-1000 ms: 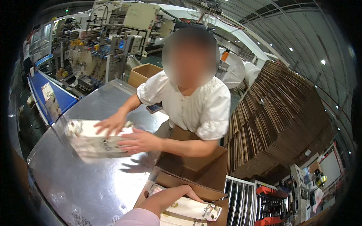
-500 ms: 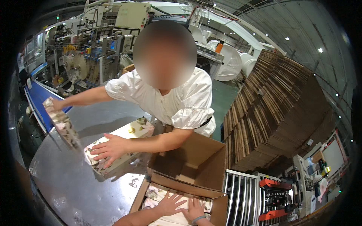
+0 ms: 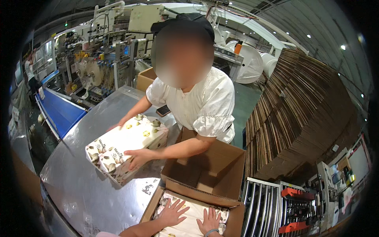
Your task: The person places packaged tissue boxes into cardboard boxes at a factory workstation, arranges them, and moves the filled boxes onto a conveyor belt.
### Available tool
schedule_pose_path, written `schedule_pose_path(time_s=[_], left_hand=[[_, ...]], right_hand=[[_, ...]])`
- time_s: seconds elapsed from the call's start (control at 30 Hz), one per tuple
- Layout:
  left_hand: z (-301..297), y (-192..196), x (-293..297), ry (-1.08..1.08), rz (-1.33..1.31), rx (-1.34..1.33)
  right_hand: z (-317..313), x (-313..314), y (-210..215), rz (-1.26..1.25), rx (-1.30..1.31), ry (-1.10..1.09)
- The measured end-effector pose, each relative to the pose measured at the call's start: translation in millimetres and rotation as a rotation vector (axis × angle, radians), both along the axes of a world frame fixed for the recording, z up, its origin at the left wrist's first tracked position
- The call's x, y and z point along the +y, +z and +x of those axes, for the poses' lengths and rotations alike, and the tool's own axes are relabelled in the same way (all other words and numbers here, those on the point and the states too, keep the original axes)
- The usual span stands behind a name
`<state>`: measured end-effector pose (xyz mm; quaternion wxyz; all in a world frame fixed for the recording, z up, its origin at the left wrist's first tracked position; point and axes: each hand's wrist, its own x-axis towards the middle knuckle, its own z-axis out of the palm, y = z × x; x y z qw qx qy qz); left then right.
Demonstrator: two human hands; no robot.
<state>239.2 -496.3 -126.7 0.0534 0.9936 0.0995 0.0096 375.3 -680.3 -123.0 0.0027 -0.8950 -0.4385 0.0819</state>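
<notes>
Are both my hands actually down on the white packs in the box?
Touching. The head view shows the left hand and right hand lying flat on the white packs inside the box, no gap.

one open carton (image 3: pixel 205 173), two wrapped packs (image 3: pixel 128 146), one phone (image 3: pixel 163 110)

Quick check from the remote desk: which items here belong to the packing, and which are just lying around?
In the job:
- open cardboard box
- white packs in it, under left hand and right hand
- co-worker's pack bundle

Lying about:
- phone
- flat cardboard stack
- blue conveyor
</notes>
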Motion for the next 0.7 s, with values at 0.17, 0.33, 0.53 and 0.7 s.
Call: schedule_pose_path(time_s=[0.17,0.33,0.53,0.7], left_hand=[[-7,-2,1,0.051,-0.030,-0.046],[-1,-7,0,0.007,-0.100,-0.023],[-5,-3,2,0.005,-0.144,0.007],[-6,0,6,0.031,-0.222,0.027]], right_hand=[[-3,10,4,0.013,0.062,-0.004],[-12,17,20,-0.103,0.088,-0.013],[-31,28,-6,-0.116,0.062,0.154],[-35,43,18,-0.177,0.046,0.171]])
